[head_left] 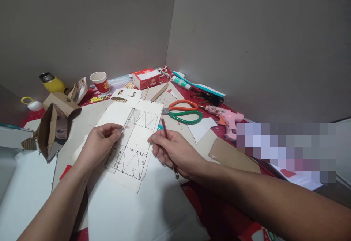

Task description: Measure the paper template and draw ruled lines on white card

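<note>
Steadying ruler (126,130) and pencil (165,129) at a drawn sheet

My left hand (100,140) comes in from the lower left, palm down, its thumb and forefinger nearly together at the clear ruler's edge. That ruler slants along the left side of the drawn sheet (141,138), which lies between my two hands. My right hand (172,146) reaches across from the lower right, fingers curled and narrow around the pencil, thumb against forefinger by the sheet's right edge; I can't tell whether they pinch the paper.

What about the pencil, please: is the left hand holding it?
No, the pencil is held in the right hand.
</note>
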### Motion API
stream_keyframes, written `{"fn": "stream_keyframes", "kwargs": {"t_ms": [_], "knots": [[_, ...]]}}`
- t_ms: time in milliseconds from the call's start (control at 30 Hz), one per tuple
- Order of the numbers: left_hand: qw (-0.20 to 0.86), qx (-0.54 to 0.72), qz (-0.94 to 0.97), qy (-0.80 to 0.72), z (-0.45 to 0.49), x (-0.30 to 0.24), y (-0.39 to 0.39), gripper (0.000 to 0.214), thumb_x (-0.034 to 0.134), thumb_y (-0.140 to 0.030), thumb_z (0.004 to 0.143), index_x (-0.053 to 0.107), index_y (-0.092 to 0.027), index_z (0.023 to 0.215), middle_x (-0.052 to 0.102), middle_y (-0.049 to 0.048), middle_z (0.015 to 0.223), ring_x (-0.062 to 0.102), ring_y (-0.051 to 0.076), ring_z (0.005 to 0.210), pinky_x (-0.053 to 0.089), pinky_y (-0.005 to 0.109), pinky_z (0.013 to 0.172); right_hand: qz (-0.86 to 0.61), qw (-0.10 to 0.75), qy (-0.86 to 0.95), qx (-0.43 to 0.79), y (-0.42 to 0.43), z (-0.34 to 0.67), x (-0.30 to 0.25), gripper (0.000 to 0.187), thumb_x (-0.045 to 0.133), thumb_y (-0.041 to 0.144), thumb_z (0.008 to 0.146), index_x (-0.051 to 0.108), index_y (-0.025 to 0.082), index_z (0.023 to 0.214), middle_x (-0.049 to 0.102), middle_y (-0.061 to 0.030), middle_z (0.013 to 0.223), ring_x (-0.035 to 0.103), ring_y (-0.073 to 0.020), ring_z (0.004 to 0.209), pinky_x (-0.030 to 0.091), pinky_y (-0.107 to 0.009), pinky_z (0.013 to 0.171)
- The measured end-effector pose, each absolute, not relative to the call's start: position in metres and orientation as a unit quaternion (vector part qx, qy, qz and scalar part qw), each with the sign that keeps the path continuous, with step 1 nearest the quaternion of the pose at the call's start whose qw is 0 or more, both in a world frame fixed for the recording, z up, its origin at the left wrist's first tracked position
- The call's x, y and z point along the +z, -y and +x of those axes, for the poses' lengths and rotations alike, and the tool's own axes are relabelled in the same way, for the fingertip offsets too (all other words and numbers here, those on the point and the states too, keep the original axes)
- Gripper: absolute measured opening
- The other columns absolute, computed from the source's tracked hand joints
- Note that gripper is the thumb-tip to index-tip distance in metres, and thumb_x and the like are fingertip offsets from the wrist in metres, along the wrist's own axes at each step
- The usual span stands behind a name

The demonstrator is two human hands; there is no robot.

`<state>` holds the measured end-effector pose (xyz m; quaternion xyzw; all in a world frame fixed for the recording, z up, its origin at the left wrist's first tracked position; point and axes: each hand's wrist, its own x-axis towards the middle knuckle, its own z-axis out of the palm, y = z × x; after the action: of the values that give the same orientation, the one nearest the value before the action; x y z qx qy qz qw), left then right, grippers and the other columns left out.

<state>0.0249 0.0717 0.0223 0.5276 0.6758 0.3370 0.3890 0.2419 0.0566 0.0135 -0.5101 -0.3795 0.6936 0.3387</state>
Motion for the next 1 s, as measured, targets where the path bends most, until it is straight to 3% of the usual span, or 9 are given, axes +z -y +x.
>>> {"fn": "stream_keyframes", "kwargs": {"t_ms": [233, 333, 467, 600, 700, 900, 1000], "knots": [[0.468, 0.408, 0.456, -0.638, 0.031, 0.035, -0.069, 0.056, 0.084, -0.034, 0.059, 0.069, -0.014, 0.109, 0.064, -0.0020, 0.067, 0.047, 0.009, 0.052, 0.039, 0.019, 0.044, -0.495, 0.350, 0.419, 0.676, -0.058, 0.245, 0.012, 0.013, 0.057, 0.026, 0.088, 0.063, 0.016, 0.083, 0.066, 0.0005, 0.065, 0.041, -0.0034, 0.034, 0.024, -0.015, 0.028], [0.503, 0.428, 0.453, -0.600, 0.039, 0.038, -0.064, 0.067, 0.086, -0.032, 0.058, 0.062, -0.015, 0.118, 0.065, -0.0022, 0.068, 0.053, 0.011, 0.056, 0.045, 0.020, 0.045, -0.492, 0.317, 0.457, 0.670, -0.056, 0.246, 0.013, 0.023, 0.057, 0.034, 0.092, 0.065, 0.015, 0.081, 0.061, 0.0023, 0.053, 0.035, -0.0025, 0.030, 0.021, -0.016, 0.028], [0.527, 0.431, 0.462, -0.568, 0.051, 0.038, -0.057, 0.066, 0.083, -0.029, 0.064, 0.056, -0.016, 0.122, 0.064, -0.0045, 0.067, 0.056, 0.011, 0.055, 0.052, 0.023, 0.049, -0.458, 0.283, 0.480, 0.693, -0.053, 0.245, 0.013, 0.030, 0.057, 0.040, 0.092, 0.064, 0.016, 0.077, 0.051, 0.0057, 0.041, 0.030, -0.0029, 0.027, 0.020, -0.016, 0.029], [0.541, 0.421, 0.469, -0.556, 0.056, 0.036, -0.054, 0.065, 0.081, -0.027, 0.066, 0.053, -0.017, 0.124, 0.065, -0.0047, 0.069, 0.058, 0.011, 0.055, 0.053, 0.023, 0.050, -0.448, 0.307, 0.447, 0.711, -0.051, 0.242, 0.011, 0.011, 0.065, 0.027, 0.083, 0.061, 0.017, 0.085, 0.063, 0.0038, 0.057, 0.040, -0.0039, 0.031, 0.023, -0.016, 0.029], [0.554, 0.413, 0.465, -0.553, 0.057, 0.036, -0.054, 0.067, 0.082, -0.027, 0.066, 0.052, -0.017, 0.125, 0.067, -0.0040, 0.071, 0.058, 0.010, 0.054, 0.053, 0.023, 0.050, -0.449, 0.314, 0.429, 0.718, -0.051, 0.241, 0.010, 0.018, 0.069, 0.024, 0.077, 0.059, 0.018, 0.091, 0.068, 0.0023, 0.064, 0.043, -0.0045, 0.033, 0.024, -0.016, 0.029], [0.571, 0.408, 0.454, -0.550, 0.058, 0.038, -0.054, 0.070, 0.083, -0.030, 0.064, 0.053, -0.017, 0.126, 0.067, -0.0039, 0.070, 0.061, 0.012, 0.053, 0.054, 0.027, 0.056, -0.429, 0.297, 0.442, 0.730, -0.052, 0.245, 0.012, 0.018, 0.068, 0.029, 0.078, 0.055, 0.019, 0.085, 0.054, 0.0076, 0.039, 0.029, -0.0038, 0.026, 0.020, -0.015, 0.029], [0.514, 0.426, 0.474, -0.574, 0.051, 0.041, -0.057, 0.056, 0.080, -0.033, 0.068, 0.060, -0.015, 0.117, 0.071, 0.0006, 0.074, 0.064, 0.014, 0.057, 0.053, 0.028, 0.058, -0.443, 0.322, 0.414, 0.728, -0.052, 0.246, 0.016, 0.018, 0.068, 0.026, 0.077, 0.053, 0.019, 0.084, 0.060, 0.0045, 0.043, 0.025, -0.0029, 0.026, 0.016, -0.015, 0.028]]}}
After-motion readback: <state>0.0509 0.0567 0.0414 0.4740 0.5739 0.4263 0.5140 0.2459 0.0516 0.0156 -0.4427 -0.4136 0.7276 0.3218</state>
